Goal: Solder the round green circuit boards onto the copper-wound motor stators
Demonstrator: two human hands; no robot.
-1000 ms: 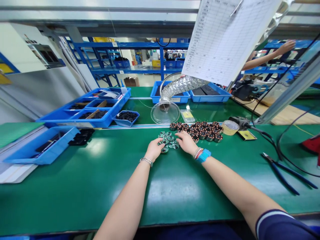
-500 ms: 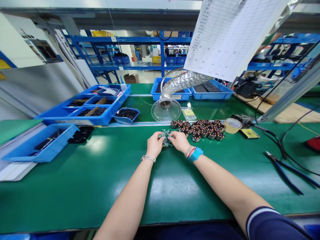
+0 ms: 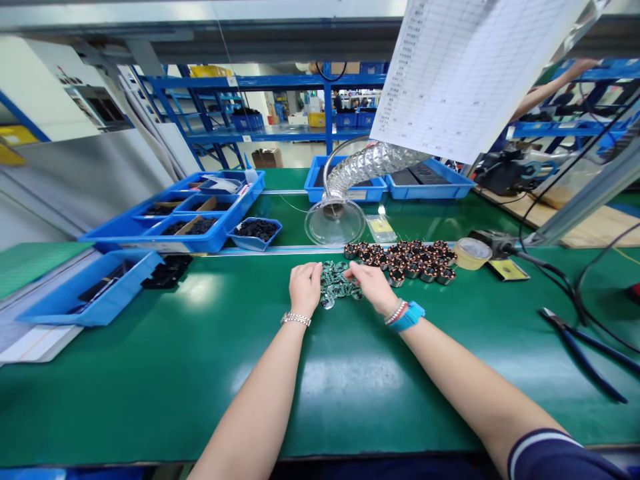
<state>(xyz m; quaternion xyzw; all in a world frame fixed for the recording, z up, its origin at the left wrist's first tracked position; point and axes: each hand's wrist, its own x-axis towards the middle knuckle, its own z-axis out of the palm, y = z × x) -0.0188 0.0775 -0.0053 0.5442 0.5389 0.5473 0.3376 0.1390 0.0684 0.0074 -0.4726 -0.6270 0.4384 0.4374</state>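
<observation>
Small round green circuit boards [image 3: 336, 283] lie in a loose, spread-out pile on the green bench between my hands. My left hand [image 3: 304, 285] rests against the pile's left side, fingers extended and nothing visible in its grip. On the opposite side, my right hand [image 3: 369, 283] has its thumb and fingertips drawn together at the boards' edge; what they pinch, if anything, is hidden. Just behind and right of that hand stand several copper-wound motor stators [image 3: 413, 261], grouped closely.
A clear funnel hood [image 3: 335, 223] on a silver duct hangs behind the boards. Blue divided trays [image 3: 220, 230] sit at left, with a small bin of black parts [image 3: 256, 231]. To the right are a tape roll [image 3: 473, 253] and pliers [image 3: 575, 347]. A paper sheet [image 3: 450, 80] hangs above.
The boards have gone from a compact heap to a wider spread. My hands have moved apart, the right one to the right. A person's arm now shows behind the hanging sheet.
</observation>
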